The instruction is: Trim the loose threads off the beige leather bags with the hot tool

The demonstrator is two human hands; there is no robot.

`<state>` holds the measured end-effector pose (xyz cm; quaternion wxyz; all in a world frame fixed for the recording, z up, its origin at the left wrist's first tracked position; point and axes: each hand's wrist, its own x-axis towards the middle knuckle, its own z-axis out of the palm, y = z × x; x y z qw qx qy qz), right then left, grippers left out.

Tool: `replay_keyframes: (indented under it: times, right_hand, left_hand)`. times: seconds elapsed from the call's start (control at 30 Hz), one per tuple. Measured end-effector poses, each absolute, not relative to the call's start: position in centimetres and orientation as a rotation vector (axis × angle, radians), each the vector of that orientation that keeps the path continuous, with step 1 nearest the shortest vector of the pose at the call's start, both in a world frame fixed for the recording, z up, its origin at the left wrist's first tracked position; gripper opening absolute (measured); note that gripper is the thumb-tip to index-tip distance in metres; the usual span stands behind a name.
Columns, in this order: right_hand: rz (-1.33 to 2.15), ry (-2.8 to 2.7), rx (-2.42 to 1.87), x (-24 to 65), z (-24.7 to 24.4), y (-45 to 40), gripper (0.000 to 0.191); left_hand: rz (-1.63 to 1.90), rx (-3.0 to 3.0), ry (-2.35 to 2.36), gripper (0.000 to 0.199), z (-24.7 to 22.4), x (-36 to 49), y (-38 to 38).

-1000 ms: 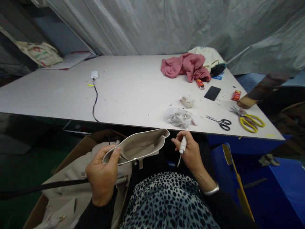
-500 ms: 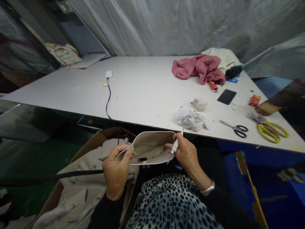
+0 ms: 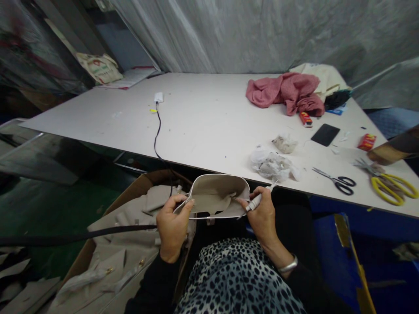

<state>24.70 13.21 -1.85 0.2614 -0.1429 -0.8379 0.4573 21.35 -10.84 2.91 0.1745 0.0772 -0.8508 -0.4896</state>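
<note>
A beige bag [image 3: 212, 185], its mouth wide open toward me, is held between my hands just in front of the table edge. My left hand [image 3: 173, 222] is closed on the bag's left edge, thumb on the inner side. My right hand [image 3: 264, 218] is closed round a white-handled tool [image 3: 254, 203] with thin pointed ends. Its thumb and fingers are also at the bag's right edge. The tool lies slanted beside that edge; whether its lower tip touches the bag I cannot tell.
A cardboard box [image 3: 113, 209] of beige bags stands at lower left. On the table [image 3: 203, 122] lie crumpled plastic [image 3: 273, 165], black-handled scissors [image 3: 337, 179], yellow-handled scissors [image 3: 389, 183] and pink cloth [image 3: 284, 91]. Another person's arm [image 3: 396, 148] rests at right. Blue bins [image 3: 327, 253] stand below.
The view has swung slightly left. My right hand has turned the white-handled tool flatter, its upper tip now pointing further right. Both hands still hold the bag.
</note>
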Motion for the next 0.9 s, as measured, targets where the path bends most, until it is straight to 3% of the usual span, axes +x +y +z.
replay_keyframes:
  times: [0.2,0.5,0.67,0.9]
  right_hand:
    - [1.352,-2.290,-0.354,24.7,-2.2,13.1,0.038]
    - [1.401,-2.318,-0.332,24.9,-1.4,13.1,0.020]
    - [1.571,-2.181,-0.303,25.7,-0.8,12.6,0.022]
    - [1.501,-2.126,-0.265,26.7,0.1,12.0,0.022]
  left_hand:
    - [-1.445,0.283,-2.419,0.021,2.6,21.4,-10.7]
    - [-1.460,0.299,-2.434,0.024,1.8,21.0,-11.0]
    - [-1.448,0.310,-2.418,0.020,1.0,20.4,-11.8]
    - [-1.525,0.353,-2.369,0.023,-1.4,19.1,-13.0]
